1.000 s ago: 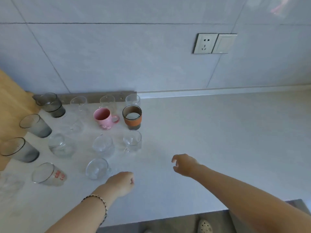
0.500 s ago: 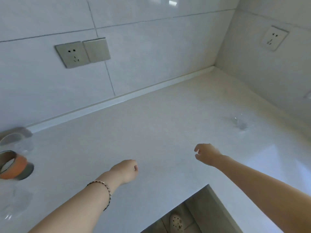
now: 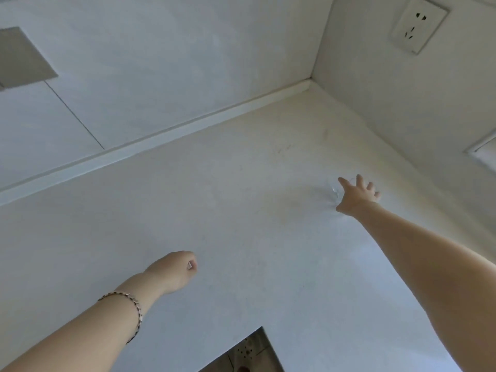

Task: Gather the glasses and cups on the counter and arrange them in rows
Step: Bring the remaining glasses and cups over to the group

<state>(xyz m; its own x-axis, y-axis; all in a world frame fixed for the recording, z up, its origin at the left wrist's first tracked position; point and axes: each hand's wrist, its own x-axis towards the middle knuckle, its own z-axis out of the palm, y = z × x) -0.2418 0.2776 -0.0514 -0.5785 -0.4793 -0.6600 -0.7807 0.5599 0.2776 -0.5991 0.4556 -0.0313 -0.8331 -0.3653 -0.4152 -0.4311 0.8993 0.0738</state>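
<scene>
A small clear glass (image 3: 335, 193) stands alone on the white counter (image 3: 241, 210) near the right corner; it is faint and mostly hidden by my right hand (image 3: 357, 196). That hand is stretched out over it with fingers spread, at or just touching the glass; no grip is visible. My left hand (image 3: 175, 271), with a bracelet on the wrist, hovers over the counter's front part in a loose fist, holding nothing. The other cups and glasses are out of view to the left.
The counter runs into a corner where two tiled walls meet. A wall socket (image 3: 418, 24) sits on the right wall, a switch plate (image 3: 24, 59) on the back wall. The counter's front edge has a notch showing the floor (image 3: 247, 355).
The view has swung right, away from the grouped cups. My right hand has reached forward and opened over the lone clear glass. My left hand stays in a fist.
</scene>
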